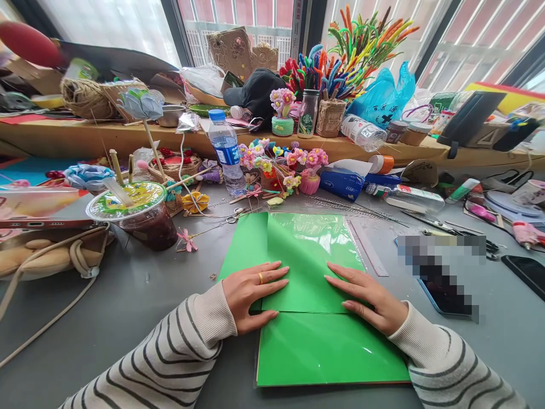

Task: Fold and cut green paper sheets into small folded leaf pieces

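Observation:
A green sheet of paper [298, 292] lies partly over a pack of green paper in a clear plastic sleeve [327, 352]. One part of the sheet is lifted and bends diagonally over itself. My left hand [251, 295], with a gold ring, rests flat on the sheet's left side, fingers stretched toward the middle. On the other side, my right hand [372, 298] has its fingers spread, touching the sheet's right edge and the sleeve. Neither hand grips anything. Just beyond the sleeve's right side lies a clear ruler [369, 250].
A lidded cup of dark drink [147, 221] stands to the left, with a water bottle [227, 156] behind. Phones [447, 295] lie at the right, near scissors [489, 247]. Thin wires [353, 207] and crochet-like flowers [276, 165] line the back, below a crowded shelf [170, 139].

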A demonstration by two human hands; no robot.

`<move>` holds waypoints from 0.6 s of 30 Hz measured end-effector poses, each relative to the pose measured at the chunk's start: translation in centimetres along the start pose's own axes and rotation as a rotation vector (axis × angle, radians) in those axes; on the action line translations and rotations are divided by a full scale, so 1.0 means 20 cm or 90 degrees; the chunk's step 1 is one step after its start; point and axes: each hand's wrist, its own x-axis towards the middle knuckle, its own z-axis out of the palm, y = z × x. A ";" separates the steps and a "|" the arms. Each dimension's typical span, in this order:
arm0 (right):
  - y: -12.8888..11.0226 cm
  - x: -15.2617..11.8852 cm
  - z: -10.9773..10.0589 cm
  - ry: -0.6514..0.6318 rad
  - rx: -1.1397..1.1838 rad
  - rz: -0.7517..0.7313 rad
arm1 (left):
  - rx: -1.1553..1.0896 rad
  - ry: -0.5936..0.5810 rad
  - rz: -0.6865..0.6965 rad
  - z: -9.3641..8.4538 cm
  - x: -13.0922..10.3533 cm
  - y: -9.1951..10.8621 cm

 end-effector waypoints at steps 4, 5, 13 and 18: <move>0.00 0.00 0.00 -0.004 -0.004 -0.002 | 0.007 0.010 0.002 -0.02 0.01 0.02; 0.00 0.00 0.00 -0.004 -0.005 -0.003 | 0.011 0.014 0.004 -0.04 0.01 0.03; 0.00 0.00 0.00 -0.003 -0.023 -0.007 | 0.113 0.002 -0.011 -0.13 0.17 0.15; 0.01 0.00 0.02 0.013 -0.044 -0.010 | 0.170 -0.039 -0.056 0.04 0.33 0.17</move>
